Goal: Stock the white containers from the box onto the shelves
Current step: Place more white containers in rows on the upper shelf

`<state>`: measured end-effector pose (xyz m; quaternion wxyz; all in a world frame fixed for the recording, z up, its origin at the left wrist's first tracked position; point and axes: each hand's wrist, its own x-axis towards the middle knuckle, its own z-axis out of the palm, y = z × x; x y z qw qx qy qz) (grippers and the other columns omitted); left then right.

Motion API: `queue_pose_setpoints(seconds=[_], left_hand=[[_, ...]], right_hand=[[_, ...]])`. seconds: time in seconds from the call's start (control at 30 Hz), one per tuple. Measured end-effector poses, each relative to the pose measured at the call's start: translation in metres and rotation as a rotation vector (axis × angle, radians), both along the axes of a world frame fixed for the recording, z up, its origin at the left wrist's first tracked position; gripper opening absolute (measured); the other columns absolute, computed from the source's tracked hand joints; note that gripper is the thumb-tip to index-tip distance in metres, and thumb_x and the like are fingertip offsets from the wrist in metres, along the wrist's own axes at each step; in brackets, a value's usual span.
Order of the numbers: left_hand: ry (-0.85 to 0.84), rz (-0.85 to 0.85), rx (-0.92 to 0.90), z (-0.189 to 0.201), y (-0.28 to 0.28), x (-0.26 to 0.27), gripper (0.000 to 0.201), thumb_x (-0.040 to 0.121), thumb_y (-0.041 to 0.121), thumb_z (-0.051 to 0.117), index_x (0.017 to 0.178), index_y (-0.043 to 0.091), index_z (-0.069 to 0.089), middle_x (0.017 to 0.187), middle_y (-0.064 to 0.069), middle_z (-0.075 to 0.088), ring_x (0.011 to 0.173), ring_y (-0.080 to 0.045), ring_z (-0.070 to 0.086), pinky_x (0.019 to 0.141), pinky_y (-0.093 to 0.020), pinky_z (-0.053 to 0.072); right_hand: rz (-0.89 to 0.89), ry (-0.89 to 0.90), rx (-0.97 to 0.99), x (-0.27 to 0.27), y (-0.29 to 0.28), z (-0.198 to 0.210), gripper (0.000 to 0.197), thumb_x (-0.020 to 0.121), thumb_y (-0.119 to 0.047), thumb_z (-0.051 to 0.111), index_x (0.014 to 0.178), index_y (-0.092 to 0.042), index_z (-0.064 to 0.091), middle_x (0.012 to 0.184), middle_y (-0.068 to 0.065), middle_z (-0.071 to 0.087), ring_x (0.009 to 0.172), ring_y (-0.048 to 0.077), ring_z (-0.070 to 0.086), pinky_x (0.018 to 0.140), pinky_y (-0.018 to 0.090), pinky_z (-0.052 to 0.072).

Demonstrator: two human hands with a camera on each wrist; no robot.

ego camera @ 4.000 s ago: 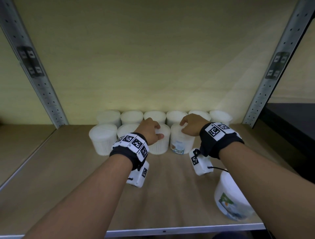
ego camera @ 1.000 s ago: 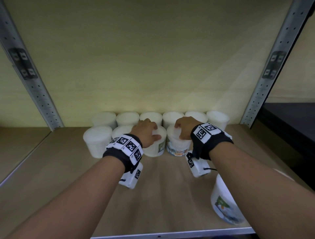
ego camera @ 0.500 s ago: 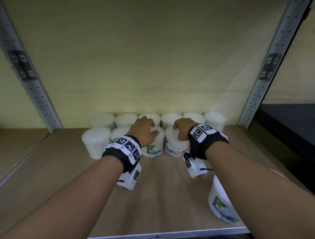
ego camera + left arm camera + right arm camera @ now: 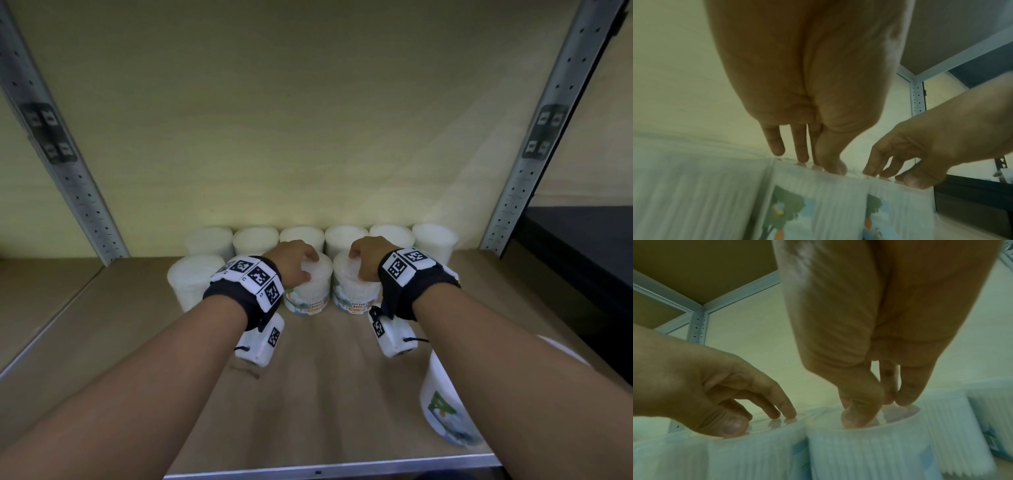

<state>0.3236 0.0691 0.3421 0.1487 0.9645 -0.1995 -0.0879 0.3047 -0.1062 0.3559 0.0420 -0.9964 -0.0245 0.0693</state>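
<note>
Two hands reach forward onto a wooden shelf, each set on top of its own white container. The left hand arches over the left container, its bent fingers and thumb pressing their tips on the lid rather than wrapping round it; the grip is fingertip contact from above. The right hand does the same on the right container, thumb and fingertips planted on the lid. Both wrists wear dark bands with black-and-white square markers and a small white camera box beneath.

The two containers stand upright, touching side by side, in a front row. Their printed labels face the viewer, reading "cotton buds". To their left in the same row stands another white container, and one more is mostly hidden behind the left wrist. Behind them a back row of six white containers lines the pale rear wall. One further container sits near the shelf's front right edge, partly hidden by the right forearm. Perforated grey metal uprights frame the bay on both sides.

Compared with four seconds earlier, the left container's label has turned from hidden to facing front, and both hands remain on the lids.
</note>
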Motion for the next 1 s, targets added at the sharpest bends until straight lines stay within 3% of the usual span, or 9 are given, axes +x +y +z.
queue_pose_setpoints(seconds=[0.1,0.17,0.3,0.4,0.67,1.0], left_hand=[[0.009,-0.016,-0.002,0.001,0.002,-0.001,0.047,0.09,0.006,0.055,0.135,0.02,0.049,0.146,-0.004,0.042,0.132,-0.022,0.042,0.106,-0.029,0.036],[0.003,-0.005,-0.015,0.0,-0.002,-0.003,0.048,0.091,0.008,0.052,0.138,0.019,0.045,0.147,-0.005,0.04,0.133,-0.023,0.041,0.107,-0.031,0.036],[-0.102,0.102,0.043,-0.002,-0.015,-0.004,0.056,0.092,0.039,0.054,0.138,0.012,0.042,0.142,-0.013,0.037,0.132,-0.03,0.034,0.109,-0.04,0.034],[-0.115,0.15,0.115,-0.01,-0.02,-0.003,0.062,0.089,0.048,0.054,0.135,0.008,0.043,0.138,-0.015,0.039,0.129,-0.032,0.036,0.106,-0.042,0.037],[-0.067,0.104,-0.059,-0.012,-0.005,-0.003,0.055,0.087,0.039,0.063,0.136,0.017,0.049,0.143,-0.008,0.043,0.132,-0.026,0.04,0.108,-0.035,0.035],[-0.087,0.135,-0.116,-0.014,-0.008,-0.004,0.05,0.084,0.035,0.067,0.129,0.015,0.055,0.137,-0.008,0.047,0.128,-0.027,0.044,0.107,-0.035,0.037]], right_hand=[[0.005,-0.016,-0.01,0.0,0.0,-0.003,0.039,0.091,-0.005,0.053,0.129,-0.004,0.056,0.134,0.013,0.056,0.121,0.027,0.056,0.098,0.029,0.045],[0.006,-0.026,-0.017,-0.001,0.0,-0.003,0.038,0.091,-0.004,0.052,0.128,-0.003,0.057,0.133,0.013,0.057,0.12,0.027,0.057,0.098,0.029,0.046],[0.004,-0.012,-0.021,0.0,0.0,-0.002,0.039,0.091,-0.005,0.053,0.13,-0.005,0.056,0.136,0.013,0.053,0.124,0.027,0.054,0.1,0.03,0.044],[0.004,0.002,-0.023,0.002,-0.001,-0.002,0.041,0.091,-0.007,0.055,0.131,-0.005,0.055,0.138,0.013,0.053,0.125,0.027,0.053,0.102,0.03,0.044],[0.008,0.0,-0.044,0.003,0.0,-0.004,0.04,0.09,-0.006,0.055,0.13,-0.003,0.057,0.134,0.014,0.056,0.122,0.028,0.056,0.1,0.031,0.046],[0.019,0.001,-0.058,0.001,-0.002,-0.004,0.04,0.091,-0.007,0.053,0.131,-0.005,0.055,0.137,0.013,0.053,0.124,0.028,0.054,0.102,0.031,0.044]])
